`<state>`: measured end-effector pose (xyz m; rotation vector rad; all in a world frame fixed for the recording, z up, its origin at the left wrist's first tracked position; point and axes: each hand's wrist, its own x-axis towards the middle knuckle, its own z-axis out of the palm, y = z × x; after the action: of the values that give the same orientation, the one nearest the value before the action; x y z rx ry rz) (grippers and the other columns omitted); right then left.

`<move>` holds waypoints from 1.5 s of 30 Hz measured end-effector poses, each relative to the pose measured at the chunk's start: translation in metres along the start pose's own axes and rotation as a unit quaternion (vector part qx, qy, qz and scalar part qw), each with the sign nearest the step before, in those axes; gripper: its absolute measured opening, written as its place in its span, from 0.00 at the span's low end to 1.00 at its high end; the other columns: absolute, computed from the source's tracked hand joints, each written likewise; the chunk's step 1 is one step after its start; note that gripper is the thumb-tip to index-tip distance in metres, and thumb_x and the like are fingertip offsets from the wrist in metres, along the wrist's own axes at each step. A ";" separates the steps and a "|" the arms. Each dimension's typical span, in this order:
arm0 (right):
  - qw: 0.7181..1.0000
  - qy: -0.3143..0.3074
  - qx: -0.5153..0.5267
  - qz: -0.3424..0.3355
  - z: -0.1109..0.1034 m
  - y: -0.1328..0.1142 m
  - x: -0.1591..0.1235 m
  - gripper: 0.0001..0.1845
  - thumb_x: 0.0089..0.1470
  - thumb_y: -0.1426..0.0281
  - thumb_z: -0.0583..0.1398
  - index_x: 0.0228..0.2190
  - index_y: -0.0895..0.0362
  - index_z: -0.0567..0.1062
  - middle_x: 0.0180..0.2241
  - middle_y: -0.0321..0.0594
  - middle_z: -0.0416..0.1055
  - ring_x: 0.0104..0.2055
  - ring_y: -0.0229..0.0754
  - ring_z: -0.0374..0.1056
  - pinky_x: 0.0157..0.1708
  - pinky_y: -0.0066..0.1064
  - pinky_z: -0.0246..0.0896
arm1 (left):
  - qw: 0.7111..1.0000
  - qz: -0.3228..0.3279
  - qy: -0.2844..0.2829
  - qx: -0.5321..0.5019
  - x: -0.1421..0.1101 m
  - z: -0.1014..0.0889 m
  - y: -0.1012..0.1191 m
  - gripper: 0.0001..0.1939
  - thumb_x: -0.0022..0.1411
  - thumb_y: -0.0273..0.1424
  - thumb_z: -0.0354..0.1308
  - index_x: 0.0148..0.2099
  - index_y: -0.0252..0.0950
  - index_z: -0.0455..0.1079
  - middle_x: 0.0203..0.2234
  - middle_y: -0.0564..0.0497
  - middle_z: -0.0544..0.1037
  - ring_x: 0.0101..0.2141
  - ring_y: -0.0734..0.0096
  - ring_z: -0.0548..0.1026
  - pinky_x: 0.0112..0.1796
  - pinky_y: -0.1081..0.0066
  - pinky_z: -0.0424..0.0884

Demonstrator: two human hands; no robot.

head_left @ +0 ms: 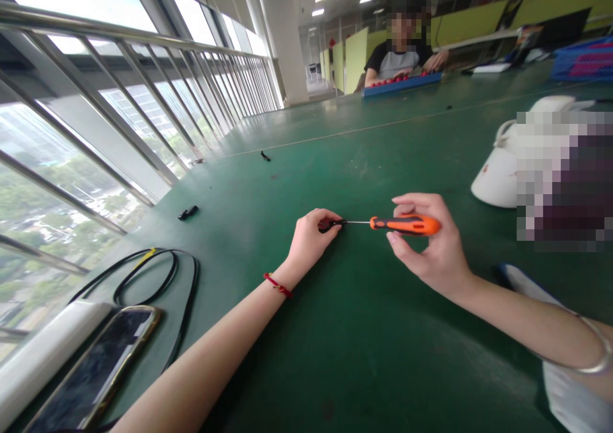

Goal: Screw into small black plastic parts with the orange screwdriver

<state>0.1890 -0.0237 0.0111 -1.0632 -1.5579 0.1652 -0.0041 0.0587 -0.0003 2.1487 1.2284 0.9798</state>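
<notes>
My left hand (312, 238) rests on the green table (364, 331) and pinches a small black part (331, 225) between thumb and fingers. My right hand (428, 244) grips an orange-handled screwdriver (407, 224) held level, its thin metal shaft pointing left. The tip meets the black part. A red string bracelet is on my left wrist and a silver bangle on my right.
A phone (96, 369) on a white block and a looped black cable (158, 280) lie at the near left. Small black parts (188, 213) are scattered farther off. A white cap (507, 165) sits at the right. Another person (402, 53) works at a blue tray (402, 83) at the far end. A window railing runs along the left.
</notes>
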 end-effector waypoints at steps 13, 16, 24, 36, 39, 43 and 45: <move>0.999 -0.036 -0.006 0.017 0.000 0.000 0.001 0.12 0.49 0.69 0.61 0.38 0.51 0.68 0.21 0.31 0.65 0.25 0.40 0.66 0.33 0.35 0.63 | 1.000 -0.014 -0.005 -0.012 0.000 0.000 0.002 0.05 0.55 0.25 0.59 0.36 0.34 0.74 0.31 0.50 0.79 0.33 0.71 0.76 0.38 0.71 0.73; 0.998 -0.053 -0.028 0.013 0.000 -0.002 0.001 0.03 0.51 0.69 0.59 0.32 0.51 0.69 0.18 0.31 0.66 0.24 0.40 0.66 0.32 0.35 0.62 | 1.000 -0.012 -0.006 -0.010 0.000 0.000 0.001 0.05 0.55 0.25 0.59 0.36 0.34 0.74 0.32 0.50 0.79 0.33 0.70 0.76 0.38 0.71 0.73; 0.998 -0.069 -0.011 0.005 0.001 -0.003 -0.001 0.09 0.49 0.70 0.60 0.36 0.51 0.69 0.21 0.32 0.65 0.26 0.40 0.66 0.33 0.35 0.64 | 1.000 -0.009 -0.004 -0.004 0.001 0.000 0.000 0.06 0.55 0.25 0.59 0.36 0.34 0.74 0.32 0.50 0.79 0.33 0.71 0.76 0.38 0.71 0.73; 0.997 -0.056 -0.007 0.049 0.001 -0.002 0.001 0.04 0.52 0.67 0.59 0.32 0.52 0.69 0.17 0.30 0.64 0.21 0.38 0.64 0.29 0.32 0.62 | 1.000 -0.008 -0.009 -0.005 0.000 0.000 0.000 0.05 0.55 0.26 0.59 0.36 0.35 0.74 0.32 0.50 0.79 0.33 0.70 0.76 0.38 0.70 0.73; 1.000 -0.013 -0.013 0.025 0.001 -0.002 0.000 0.09 0.50 0.69 0.60 0.36 0.52 0.69 0.28 0.36 0.71 0.29 0.41 0.69 0.33 0.33 0.64 | 1.000 -0.010 -0.010 -0.003 0.000 0.000 0.000 0.05 0.55 0.26 0.58 0.36 0.34 0.74 0.32 0.50 0.79 0.33 0.70 0.76 0.38 0.70 0.73; 1.000 -0.022 -0.005 0.020 0.001 -0.001 0.000 0.15 0.48 0.69 0.62 0.39 0.52 0.68 0.26 0.34 0.68 0.28 0.41 0.68 0.34 0.35 0.65 | 1.000 -0.002 -0.009 -0.005 0.000 0.000 0.000 0.06 0.55 0.25 0.58 0.37 0.35 0.74 0.33 0.50 0.79 0.33 0.71 0.76 0.39 0.70 0.73; 0.998 -0.056 -0.010 0.039 0.001 -0.002 0.000 0.07 0.50 0.69 0.60 0.34 0.52 0.69 0.20 0.31 0.65 0.24 0.39 0.66 0.31 0.33 0.64 | 1.000 0.005 -0.008 -0.003 0.000 0.000 0.000 0.07 0.56 0.25 0.58 0.37 0.35 0.74 0.33 0.51 0.79 0.33 0.71 0.75 0.39 0.71 0.73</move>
<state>0.1876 -0.0241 0.0121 -1.1488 -1.6214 0.2671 -0.0043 0.0589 0.0001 2.1552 1.2076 0.9669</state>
